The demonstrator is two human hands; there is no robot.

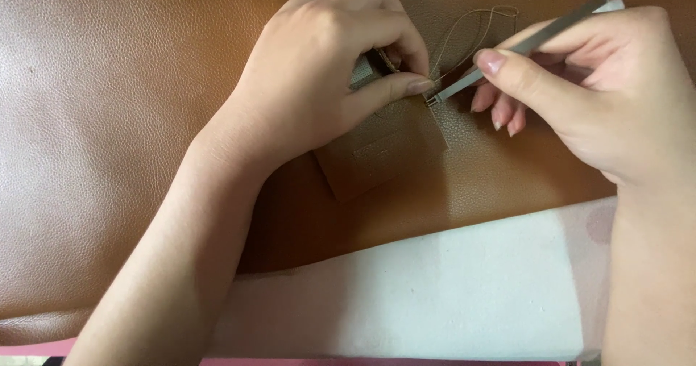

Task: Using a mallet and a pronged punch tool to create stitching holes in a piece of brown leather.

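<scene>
Head view: a small taupe leather piece (pixel 384 152) is pinched at centre by the left hand (pixel 326 69), a metal tool (pixel 522 47) is clamped in the right hand (pixel 594 90) at 2 o'clock, loose thread (pixel 471 29) at 12 suggesting stitching unfinished

Pretty bright in here tbh, soft warm light w/ no harsh spots. Seems to come from upper left, since the brown leather sheet (pixel 109 119) has a broad pale sheen there and goes darker toward the middle. Soft shadow sits under the left hand (pixel 326 76) and forearm, another under the right hand (pixel 580 90). The white cloth (pixel 435 293) is nearly blown out, hardly any texture. Focus is decent in the center, slightly soft at the bottom edge. No obvious edge warping.
</scene>
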